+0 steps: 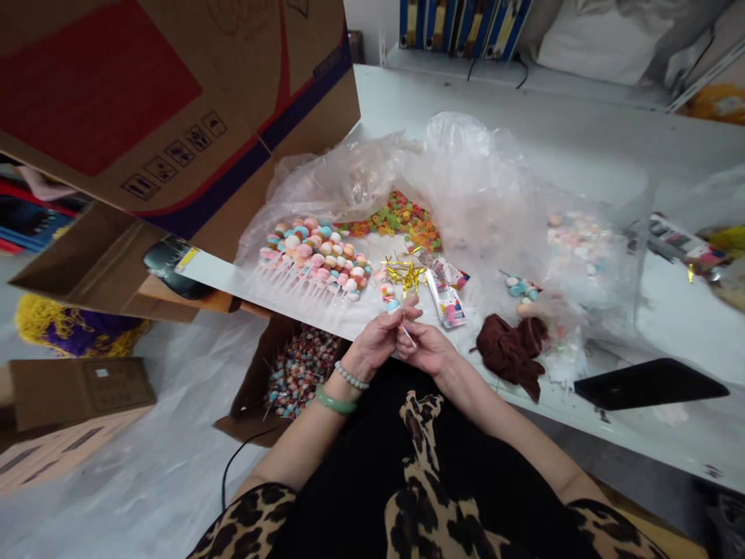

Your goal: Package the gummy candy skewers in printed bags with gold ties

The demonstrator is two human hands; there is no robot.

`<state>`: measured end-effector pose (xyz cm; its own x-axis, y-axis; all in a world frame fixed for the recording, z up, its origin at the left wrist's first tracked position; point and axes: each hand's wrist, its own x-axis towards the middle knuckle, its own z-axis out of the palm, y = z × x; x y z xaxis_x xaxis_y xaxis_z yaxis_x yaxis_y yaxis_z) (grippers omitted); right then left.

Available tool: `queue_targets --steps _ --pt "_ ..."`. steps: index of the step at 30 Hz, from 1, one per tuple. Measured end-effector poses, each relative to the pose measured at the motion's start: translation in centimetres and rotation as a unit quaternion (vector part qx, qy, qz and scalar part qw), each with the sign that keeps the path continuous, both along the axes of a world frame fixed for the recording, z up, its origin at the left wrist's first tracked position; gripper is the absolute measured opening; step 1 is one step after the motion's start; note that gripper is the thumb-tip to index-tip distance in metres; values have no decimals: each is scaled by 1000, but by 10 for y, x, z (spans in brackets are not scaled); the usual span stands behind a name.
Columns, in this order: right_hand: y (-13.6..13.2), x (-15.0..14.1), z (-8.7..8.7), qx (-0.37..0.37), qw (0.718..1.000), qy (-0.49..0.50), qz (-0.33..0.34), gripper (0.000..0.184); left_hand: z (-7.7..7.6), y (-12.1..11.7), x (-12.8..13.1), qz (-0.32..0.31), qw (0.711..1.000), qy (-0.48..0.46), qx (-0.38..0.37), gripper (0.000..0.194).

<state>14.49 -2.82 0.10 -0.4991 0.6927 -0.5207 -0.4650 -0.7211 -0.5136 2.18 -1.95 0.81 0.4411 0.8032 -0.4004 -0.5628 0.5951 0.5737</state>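
Pastel candy skewer (pixel 389 296), a thin white stick threaded with small round pink, white and blue sweets, sits slightly tilted between the two hands, just in front of the white table's near edge. The left hand (pixel 378 341), with a green jade bangle (pixel 336 401) and a pale beaded bracelet (pixel 351 375) at the wrist, pinches it between thumb and fingertips. The right hand (pixel 424 349) curls in close against the left, its fingers at the lower stick.

Just beyond them lie a tangle of gold metallic twist ties (pixel 408 273) and slim printed packets (pixel 446 299). On a white board (pixel 215 276), a large fan of similar skewers (pixel 311 260) remains laid out, and no gold ties show on them. A brown cardboard box (pixel 250 404) on the floor holds a dense heap of skewers (pixel 299 373), too small to tell whether they are tied. Green and orange ring sweets (pixel 396 221) form a further pile against a crumpled clear plastic bag (pixel 471 178), with a few pale sweets (pixel 521 289) scattered to the right.
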Motion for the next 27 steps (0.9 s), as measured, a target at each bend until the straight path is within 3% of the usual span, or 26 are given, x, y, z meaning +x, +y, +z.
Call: queue_targets --steps 3,5,7,9,10,11,14,15,16,17,18,19,20,22,24,25,26,27 --pt "-2 8 0 -41 993 54 101 33 4 -4 -11 -41 997 -5 66 25" --pt "-2 11 4 -15 994 12 106 34 7 -5 -18 -65 994 -4 87 25" --pt "-3 10 10 54 992 -78 87 35 8 -5 -23 -64 995 -1 79 24" --pt "-6 6 17 169 957 -231 47 34 6 -2 -23 -13 998 0 55 24" --pt "-9 3 20 243 913 -326 20 32 5 0 -21 28 999 0 40 24" --pt "-11 0 23 322 848 -420 -4 27 3 2 -19 71 997 1 18 23" --pt "-17 -10 25 514 607 -606 -11 19 -1 5 -6 165 984 2 -67 14" --pt "-18 -12 23 546 548 -634 5 19 -2 5 -1 173 980 -2 -96 10" --pt "-18 -14 21 562 509 -652 19 21 -2 4 3 169 978 -9 -122 9" --pt "-18 -15 17 564 492 -663 25 25 -2 2 7 156 977 -19 -143 9" --pt "-17 -15 14 559 494 -666 24 28 -2 -1 9 138 978 -31 -156 10" --pt "-16 -14 11 549 515 -658 19 29 -1 -3 10 119 979 -39 -162 12" --pt "-14 -13 9 533 555 -638 10 27 -1 -6 9 104 981 -43 -160 15" --pt "-11 -9 6 466 685 -560 -19 20 -2 -12 5 91 986 -33 -134 24" --pt "-7 -7 5 330 842 -425 -34 13 -4 -17 1 95 992 -7 -88 32" --pt "-5 -5 5 248 906 -343 -28 10 -5 -19 -1 96 993 7 -63 33" --pt "-4 -5 6 172 948 -266 -15 11 -6 -20 -3 96 994 21 -39 32" --pt "-3 -4 6 116 972 -204 2 14 -6 -21 -5 95 995 35 -19 29"
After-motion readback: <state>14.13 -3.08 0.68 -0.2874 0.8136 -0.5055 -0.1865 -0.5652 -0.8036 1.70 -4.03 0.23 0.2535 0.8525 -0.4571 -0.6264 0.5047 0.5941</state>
